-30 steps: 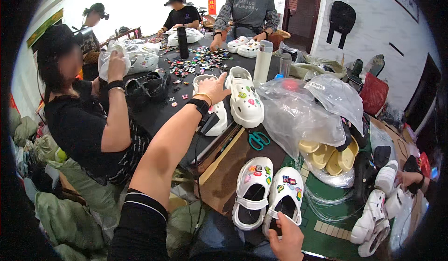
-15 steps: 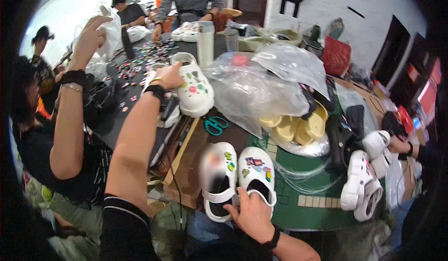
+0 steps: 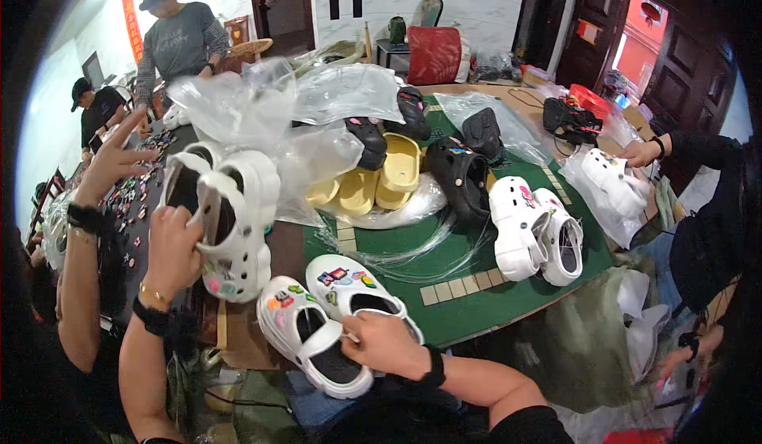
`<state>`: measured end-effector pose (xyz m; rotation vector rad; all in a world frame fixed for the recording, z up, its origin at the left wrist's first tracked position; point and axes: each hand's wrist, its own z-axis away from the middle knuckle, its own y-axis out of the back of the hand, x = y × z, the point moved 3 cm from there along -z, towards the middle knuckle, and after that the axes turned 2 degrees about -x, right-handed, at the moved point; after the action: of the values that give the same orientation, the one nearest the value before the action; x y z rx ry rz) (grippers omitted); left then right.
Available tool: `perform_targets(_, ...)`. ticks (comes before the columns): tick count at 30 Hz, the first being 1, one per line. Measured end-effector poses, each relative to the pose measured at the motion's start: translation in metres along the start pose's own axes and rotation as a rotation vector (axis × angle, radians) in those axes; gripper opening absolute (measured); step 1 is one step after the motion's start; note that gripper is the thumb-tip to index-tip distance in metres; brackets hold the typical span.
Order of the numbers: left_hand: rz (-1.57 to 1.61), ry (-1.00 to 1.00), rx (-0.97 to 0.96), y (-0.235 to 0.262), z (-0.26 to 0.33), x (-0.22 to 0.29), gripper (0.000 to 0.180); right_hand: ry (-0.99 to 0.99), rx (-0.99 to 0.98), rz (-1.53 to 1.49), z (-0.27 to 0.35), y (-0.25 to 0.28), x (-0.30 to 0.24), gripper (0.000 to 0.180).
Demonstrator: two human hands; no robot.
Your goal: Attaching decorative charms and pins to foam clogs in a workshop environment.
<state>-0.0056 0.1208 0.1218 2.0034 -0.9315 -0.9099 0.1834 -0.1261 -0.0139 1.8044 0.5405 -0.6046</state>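
1. The left grip is closed on a pair of thick white clogs. The clogs are just to the right of that hand, up over the left part of the table. They stand long ways up and down, heels up and toes down.
2. The right grip is bent around the back straps of the white clogs with charms, near the table's front edge. I cannot tell if they rest on it. They reach left from that hand, toes pointing away and left, heels back and right.
3. The left hand is nearer the thick pair, and the right hand is nearer the charm pair. The thick pair's toes are near the charm pair's toes. I cannot tell if they touch.
4. A big clear bag is past both pairs, with black clogs peeking out by its edge.
5. Yellow clogs sit on or in a low clear bag. I cannot tell which.
6. On the right, a co-worker's hand holds other white clogs over a clear bag.
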Motion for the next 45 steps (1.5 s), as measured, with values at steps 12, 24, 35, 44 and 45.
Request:
perform_targets(12, -0.013, -0.407, -0.114, 0.001, 0.020, 0.074, 0.008, -0.069, 0.227, 0.410, 0.059, 0.165, 0.041, 0.014)
perform_targets(24, -0.085, -0.760, -0.296, -0.019, 0.017, 0.139, 0.008, -0.249, 0.506, 0.939, 0.020, 0.328, 0.189, 0.034)
perform_targets(35, 0.467, 0.291, -0.369, -0.029, 0.081, 0.133, 0.077, -0.069, 0.305, 0.225, -0.028, 0.145, 0.084, 0.037)
perform_targets(44, 0.391, 0.367, -0.199, -0.053, 0.100, 0.143, 0.044, 0.124, -0.080, 0.194, -0.093, 0.027, 0.061, 0.046)
perform_targets(45, 0.377, 0.335, -0.154, -0.053, 0.100, 0.137, 0.040, 0.120, -0.109, 0.234, -0.098, 0.027, 0.061, 0.037)
